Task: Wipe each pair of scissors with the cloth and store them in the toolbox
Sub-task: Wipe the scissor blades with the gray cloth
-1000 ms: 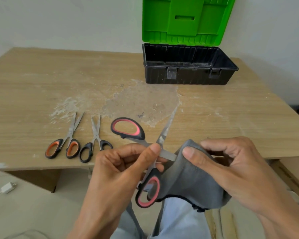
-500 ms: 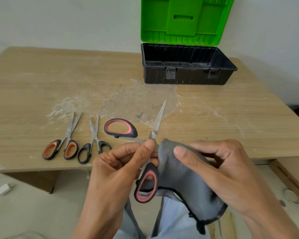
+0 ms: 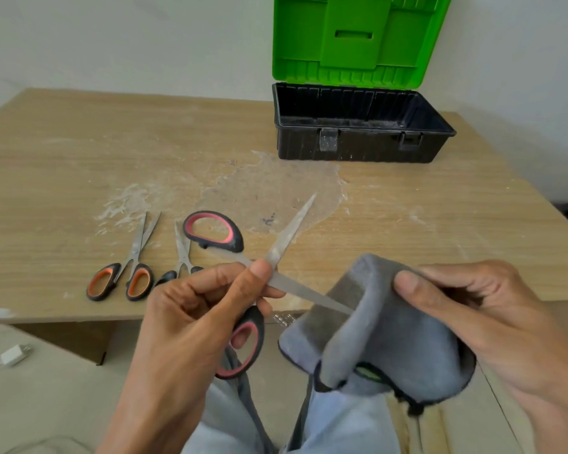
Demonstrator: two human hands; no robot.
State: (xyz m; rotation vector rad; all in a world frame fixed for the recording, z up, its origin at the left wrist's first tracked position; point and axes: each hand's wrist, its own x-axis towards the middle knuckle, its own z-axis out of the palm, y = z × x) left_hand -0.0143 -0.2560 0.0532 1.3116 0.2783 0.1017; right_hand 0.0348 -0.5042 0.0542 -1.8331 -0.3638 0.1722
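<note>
My left hand (image 3: 197,309) grips a large pair of scissors (image 3: 289,234) with black-and-pink handles near the pivot, its blades spread wide. One blade points up and right; the other reaches right, its tip touching the grey cloth (image 3: 384,332). My right hand (image 3: 479,309) pinches that cloth, thumb on its top fold. An orange-handled pair of scissors (image 3: 128,263) and a small black-handled pair (image 3: 181,257) lie on the table at the left. The black toolbox (image 3: 361,145) stands open at the back, green lid (image 3: 358,37) upright.
The wooden table (image 3: 440,224) has a pale, scuffed patch in its middle. Its front edge runs just behind my hands. A white plug and cable (image 3: 12,353) lie on the floor at the lower left. My lap shows below.
The cloth has slid right along the lower blade, from near the pivot out to its tip. That blade is now bare. My left hand kept its hold on the scissors.
</note>
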